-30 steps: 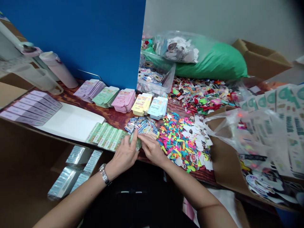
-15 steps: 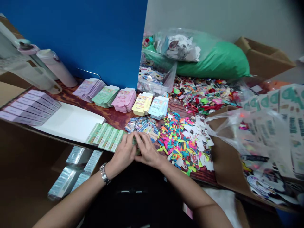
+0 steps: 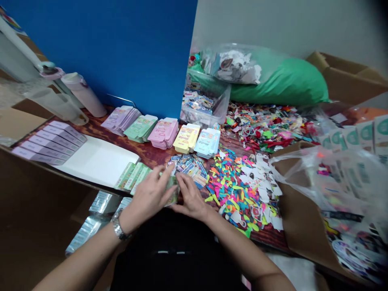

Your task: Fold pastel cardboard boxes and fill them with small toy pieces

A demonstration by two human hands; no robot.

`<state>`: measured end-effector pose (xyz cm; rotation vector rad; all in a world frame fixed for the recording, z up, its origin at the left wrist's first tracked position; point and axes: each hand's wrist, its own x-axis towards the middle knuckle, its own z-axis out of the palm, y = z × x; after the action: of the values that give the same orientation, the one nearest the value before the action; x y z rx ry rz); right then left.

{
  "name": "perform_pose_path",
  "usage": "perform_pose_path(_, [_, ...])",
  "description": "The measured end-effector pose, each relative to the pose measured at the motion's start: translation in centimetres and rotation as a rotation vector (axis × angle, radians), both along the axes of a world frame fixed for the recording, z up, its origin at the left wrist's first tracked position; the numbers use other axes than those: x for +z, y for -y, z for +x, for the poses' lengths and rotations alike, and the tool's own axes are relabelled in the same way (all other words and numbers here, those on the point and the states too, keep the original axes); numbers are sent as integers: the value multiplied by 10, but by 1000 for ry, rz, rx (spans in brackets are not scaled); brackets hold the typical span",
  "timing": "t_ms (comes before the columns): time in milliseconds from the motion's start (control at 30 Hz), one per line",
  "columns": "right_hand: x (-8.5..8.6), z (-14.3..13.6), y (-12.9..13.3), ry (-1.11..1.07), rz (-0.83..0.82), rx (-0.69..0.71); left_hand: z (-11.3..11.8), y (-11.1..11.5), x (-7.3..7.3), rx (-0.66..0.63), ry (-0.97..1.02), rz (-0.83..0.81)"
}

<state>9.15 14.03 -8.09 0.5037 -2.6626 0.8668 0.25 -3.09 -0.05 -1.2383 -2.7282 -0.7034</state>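
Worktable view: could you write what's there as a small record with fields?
Hands: left hand and right hand, both on one green carton
Left wrist: silver watch
Flat cartons, left to right: purple stack, green stack, pink stack, yellow stack, blue stack
Left of hands: row of green cartons
Right of hands: colourful balloons, white cutouts
Behind: green bag

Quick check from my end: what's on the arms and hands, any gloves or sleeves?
No gloves on the left hand or right hand. Both forearms show no sleeves. A silver metal-link band circles the left wrist; none shows on the right.
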Motion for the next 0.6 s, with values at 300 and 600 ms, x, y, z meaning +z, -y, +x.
perform_pose_path(300, [-16, -8, 14, 40, 199, -74, -196, -11, -9, 444, -106, -247])
perform_pose_path(600, [6, 4, 1, 71, 163, -88, -247, -15, -22, 428, 99, -470])
